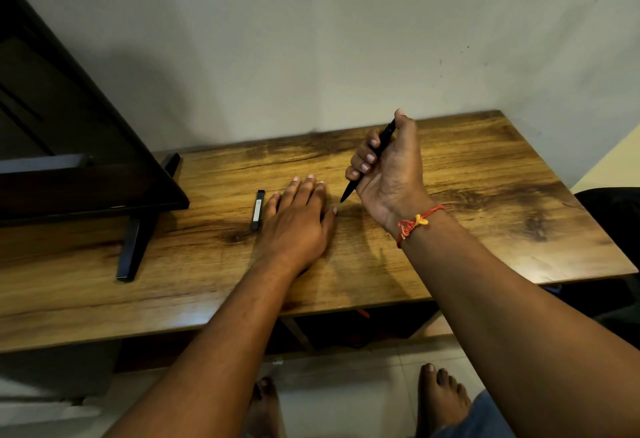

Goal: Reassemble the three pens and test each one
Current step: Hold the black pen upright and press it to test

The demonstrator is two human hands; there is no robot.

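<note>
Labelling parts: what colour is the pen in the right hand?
Black. The pen, gripped in the right hand, shows best in the head view.

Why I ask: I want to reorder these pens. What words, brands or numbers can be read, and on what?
Nothing can be read.
On the black pen part on the table: pale label strip, print too small to read.
On the black pen in the right hand: no print shows.
</note>
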